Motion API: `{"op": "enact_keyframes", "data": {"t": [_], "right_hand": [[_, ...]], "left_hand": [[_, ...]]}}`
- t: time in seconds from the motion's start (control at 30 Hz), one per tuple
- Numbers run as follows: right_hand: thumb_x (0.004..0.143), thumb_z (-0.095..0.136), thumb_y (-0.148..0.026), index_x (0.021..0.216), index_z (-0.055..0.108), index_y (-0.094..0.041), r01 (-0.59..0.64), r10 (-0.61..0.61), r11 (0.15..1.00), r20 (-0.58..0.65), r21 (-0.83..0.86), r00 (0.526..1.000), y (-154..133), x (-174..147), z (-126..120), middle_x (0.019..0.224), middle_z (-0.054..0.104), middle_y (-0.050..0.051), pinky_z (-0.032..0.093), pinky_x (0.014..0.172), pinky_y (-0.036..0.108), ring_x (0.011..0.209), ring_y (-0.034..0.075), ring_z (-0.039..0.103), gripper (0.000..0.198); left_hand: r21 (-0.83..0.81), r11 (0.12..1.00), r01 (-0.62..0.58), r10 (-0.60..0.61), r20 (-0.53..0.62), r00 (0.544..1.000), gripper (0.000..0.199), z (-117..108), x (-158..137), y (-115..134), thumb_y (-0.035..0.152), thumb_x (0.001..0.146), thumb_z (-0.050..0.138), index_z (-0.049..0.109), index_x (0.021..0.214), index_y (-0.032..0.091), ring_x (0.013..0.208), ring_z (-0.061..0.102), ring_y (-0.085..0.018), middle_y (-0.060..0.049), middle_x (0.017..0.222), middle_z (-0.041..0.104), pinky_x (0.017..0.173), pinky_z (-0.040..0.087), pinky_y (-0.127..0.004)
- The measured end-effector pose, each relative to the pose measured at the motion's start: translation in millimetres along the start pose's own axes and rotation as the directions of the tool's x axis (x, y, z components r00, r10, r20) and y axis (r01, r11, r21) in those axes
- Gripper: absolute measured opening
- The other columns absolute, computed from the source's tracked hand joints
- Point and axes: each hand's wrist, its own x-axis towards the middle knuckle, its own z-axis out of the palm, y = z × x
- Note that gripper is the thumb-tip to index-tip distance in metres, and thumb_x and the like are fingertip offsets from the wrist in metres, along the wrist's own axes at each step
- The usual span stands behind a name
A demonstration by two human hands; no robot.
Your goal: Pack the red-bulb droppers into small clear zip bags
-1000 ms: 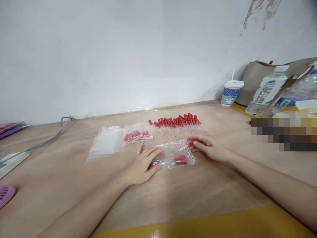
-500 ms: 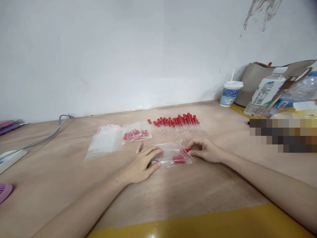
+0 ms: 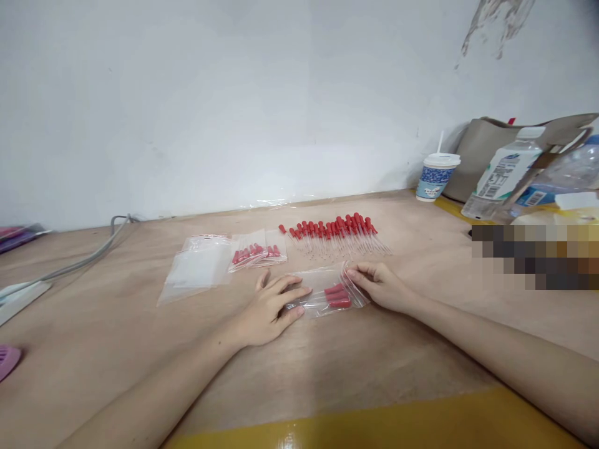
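A clear zip bag [image 3: 314,280] lies flat on the table with three droppers [image 3: 337,297] inside, their red rubber bulbs toward the bag's right end. My left hand [image 3: 274,310] rests with spread fingers on the bag's left part. At the right end, the fingers of my right hand [image 3: 380,284] are closed on the bag's zip edge. Just beyond the bag lies a row of several loose droppers [image 3: 346,227] with red bulbs and thin clear stems. Filled zip bags [image 3: 255,251] overlap left of that row, and flat zip bags [image 3: 199,265] are stacked farther left.
At the back right stand a paper cup [image 3: 436,178] with a straw, a plastic bottle [image 3: 503,174] and a grey bag [image 3: 468,149]. A grey cable [image 3: 88,262] runs along the left. Yellow tape [image 3: 346,421] covers the table's front edge.
The dropper in my right hand has gone fully into the zip bag beside the other two. My right fingers have let go of it and moved to the bag's edge.
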Motion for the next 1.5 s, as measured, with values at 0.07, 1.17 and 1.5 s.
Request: {"op": "enact_keyframes", "data": {"t": [0.07, 1.17, 1.5], "right_hand": [[0.077, 0.051, -0.048, 0.075, 0.065, -0.017, -0.061, 0.061, 0.998, -0.044, -0.006, 0.997, -1, -2, 1, 0.07, 0.065, 0.002, 0.046, 0.06, 0.026, 0.067, 0.016, 0.059, 0.034], [0.072, 0.048, -0.03, 0.069, 0.068, -0.016, -0.513, 0.084, 0.602, -0.59, -0.612, 0.803, 8, 116, -10, 0.085, 0.064, 0.014, 0.03, 0.08, 0.05, 0.094, 0.032, 0.05, 0.024], [0.074, 0.055, -0.045, 0.115, 0.04, -0.017, 0.009, -0.01, 1.0, -0.472, -0.004, 0.881, 8, 55, -31, 0.069, 0.057, 0.001, 0.045, 0.055, 0.028, 0.058, 0.014, 0.054, 0.051]], "left_hand": [[0.006, 1.0, 0.001, -0.001, -0.001, 1.0, 0.034, 0, 0, 0, 0.035, 0.092, 0.042, 0.047, 0.126, 0.032, 0.122, 0.04, -0.023, -0.006, 0.128, 0.048, 0.105, 0.007, -0.056], [-0.007, 1.0, -0.007, 0.007, 0.005, 1.0, 0.035, -1, -2, 2, 0.035, 0.093, 0.039, 0.047, 0.127, 0.03, 0.123, 0.039, -0.023, -0.008, 0.129, 0.048, 0.105, 0.008, -0.057], [-0.017, 1.0, -0.015, 0.015, -0.004, 1.0, 0.036, 1, -2, 0, 0.035, 0.093, 0.039, 0.047, 0.127, 0.03, 0.124, 0.039, -0.024, -0.008, 0.129, 0.048, 0.105, 0.009, -0.057]]}}
